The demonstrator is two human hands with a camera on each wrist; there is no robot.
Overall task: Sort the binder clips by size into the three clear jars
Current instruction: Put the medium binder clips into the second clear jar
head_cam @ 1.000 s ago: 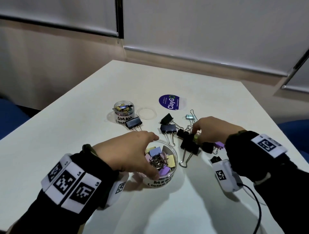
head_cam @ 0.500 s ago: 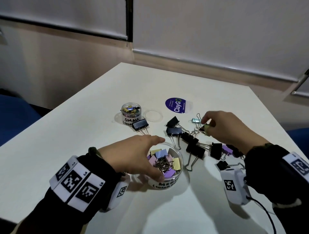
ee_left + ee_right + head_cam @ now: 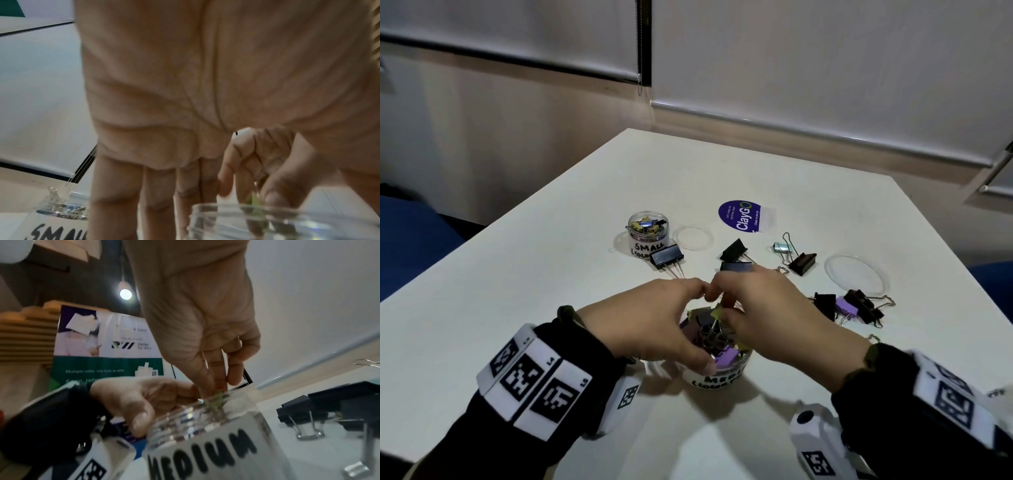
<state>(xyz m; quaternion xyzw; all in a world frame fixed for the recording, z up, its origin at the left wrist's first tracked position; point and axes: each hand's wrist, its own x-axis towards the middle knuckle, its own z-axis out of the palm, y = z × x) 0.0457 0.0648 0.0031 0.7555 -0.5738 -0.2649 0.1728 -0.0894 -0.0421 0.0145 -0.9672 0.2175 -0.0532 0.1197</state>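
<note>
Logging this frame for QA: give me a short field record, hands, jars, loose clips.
left hand: steadies the medium jar at its rim
right hand: pinches a yellow-green clip over the medium jar mouth
medium jar contents: pastel clips, near full
small jar: open, small clips inside
third jar: not in view
loose clips: black ones, a purple clip, a light blue clip
</note>
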